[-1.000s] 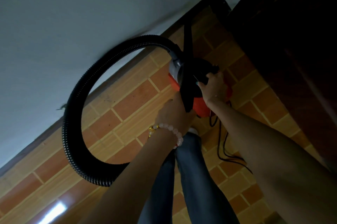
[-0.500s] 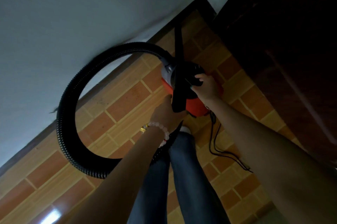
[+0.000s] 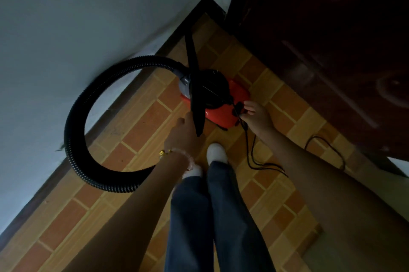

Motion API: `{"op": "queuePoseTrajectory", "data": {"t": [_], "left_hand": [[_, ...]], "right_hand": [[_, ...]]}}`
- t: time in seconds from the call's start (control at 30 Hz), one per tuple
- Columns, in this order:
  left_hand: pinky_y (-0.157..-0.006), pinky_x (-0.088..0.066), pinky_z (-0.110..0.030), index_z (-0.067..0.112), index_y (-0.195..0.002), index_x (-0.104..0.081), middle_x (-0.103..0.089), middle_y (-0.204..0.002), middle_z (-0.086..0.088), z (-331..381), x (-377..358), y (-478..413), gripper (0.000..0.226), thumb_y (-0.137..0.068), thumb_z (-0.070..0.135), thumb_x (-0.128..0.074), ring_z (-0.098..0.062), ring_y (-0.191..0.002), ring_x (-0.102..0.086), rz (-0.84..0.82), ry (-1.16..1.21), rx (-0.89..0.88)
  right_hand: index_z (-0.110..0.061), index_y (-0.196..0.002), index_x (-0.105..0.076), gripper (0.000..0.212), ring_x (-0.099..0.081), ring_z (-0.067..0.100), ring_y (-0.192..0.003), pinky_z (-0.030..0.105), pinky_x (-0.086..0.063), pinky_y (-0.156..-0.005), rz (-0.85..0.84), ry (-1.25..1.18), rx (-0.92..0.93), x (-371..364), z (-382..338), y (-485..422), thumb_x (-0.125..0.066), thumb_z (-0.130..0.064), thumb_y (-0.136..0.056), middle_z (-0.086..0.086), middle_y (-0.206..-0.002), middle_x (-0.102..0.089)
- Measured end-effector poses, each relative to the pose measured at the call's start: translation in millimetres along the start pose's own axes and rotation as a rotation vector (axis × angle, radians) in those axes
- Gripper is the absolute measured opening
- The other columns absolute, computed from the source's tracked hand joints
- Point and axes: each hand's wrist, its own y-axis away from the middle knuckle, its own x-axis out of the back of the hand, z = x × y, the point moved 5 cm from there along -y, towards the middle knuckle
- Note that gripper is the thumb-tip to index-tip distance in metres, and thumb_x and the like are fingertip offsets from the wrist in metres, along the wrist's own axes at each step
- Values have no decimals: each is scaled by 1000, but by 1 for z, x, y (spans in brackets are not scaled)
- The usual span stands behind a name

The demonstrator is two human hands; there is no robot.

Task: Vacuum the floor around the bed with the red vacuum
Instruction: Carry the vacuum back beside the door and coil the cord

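Beside red vacuum (image 3: pixel 222 114), right hand (image 3: pixel 259 117) pinches cord (image 3: pixel 248 150).

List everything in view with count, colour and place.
Red plastic canister vacuum: one, red with black top, floor near corner.
Black ribbed hose: one, black, looping left from vacuum.
Flat black strap: one, black, across vacuum.
Thin black power cord: one, black, trailing behind vacuum.
Brick-pattern tiled floor: one, orange-brown, underfoot.
Plain wall: one, white, left.
Dark wooden panel: one, dark brown, right.
White shoes: two, white, below vacuum.
Pale bead bracelet: one, pale, left wrist.
Left hand: one, at strap's lower end.
Right hand: one, pinching cord.
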Motion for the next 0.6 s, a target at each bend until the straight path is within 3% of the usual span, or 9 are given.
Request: {"op": "queuePoseTrajectory", "data": {"t": [0.1,0.17,0.23,0.37,0.47,0.57,0.6], "left_hand": [[-96,-41,-42,8,-141,-35,-45,-133,-18,13,-7,13,61,-86,19,-60,-35,-120,-45,211,-334,-194],[-92,-48,-45,0,-123,-56,-59,-119,-21,29,-15,16,59,-68,10,-75,-39,-111,-57,402,-424,-403],[-85,-52,-46,0,-106,-66,-67,-102,-19,42,-28,17,54,-54,6,-80,-37,-99,-64,474,-436,-551],[-84,-53,-46,2,-101,-67,-68,-95,-17,57,-58,18,52,-51,5,-79,-35,-92,-67,375,-401,-655],[-88,-52,-48,2,-109,-63,-66,-105,-18,48,-76,14,51,-59,8,-73,-37,-98,-64,301,-385,-656],[-84,-51,-47,3,-116,-60,-65,-109,-18,42,-84,12,58,-60,9,-77,-38,-99,-63,268,-408,-628],[-82,-52,-46,2,-117,-60,-65,-109,-18,42,-85,12,60,-60,9,-78,-38,-98,-63,261,-412,-618]], "right_hand": [[-9,-139,-44,48,-42,22,-131,23,-36,-91,44,-15,-23,14,24,13,-56,-5,-92,10,-141,-47],[-10,-139,-44,49,-42,22,-132,25,-37,-93,68,4,-26,19,39,16,-56,-6,-92,10,-142,-47],[-12,-142,-41,52,-39,22,-134,28,-37,-98,44,43,-37,18,55,13,-55,-8,-92,8,-145,-44],[-18,-149,-27,60,-28,22,-141,32,-32,-105,-99,131,-40,1,72,1,-52,-12,-95,3,-154,-28],[-19,-149,-26,59,-27,26,-140,36,-31,-107,-138,107,-33,-12,77,-13,-51,-16,-96,5,-154,-26],[-21,-142,-39,51,-34,33,-136,44,-36,-107,-149,143,-74,-21,90,-26,-54,-23,-93,10,-153,-29],[-18,-136,-48,44,-41,32,-131,43,-40,-103,-134,179,-63,-23,94,-30,-55,-23,-92,12,-147,-37]]}}
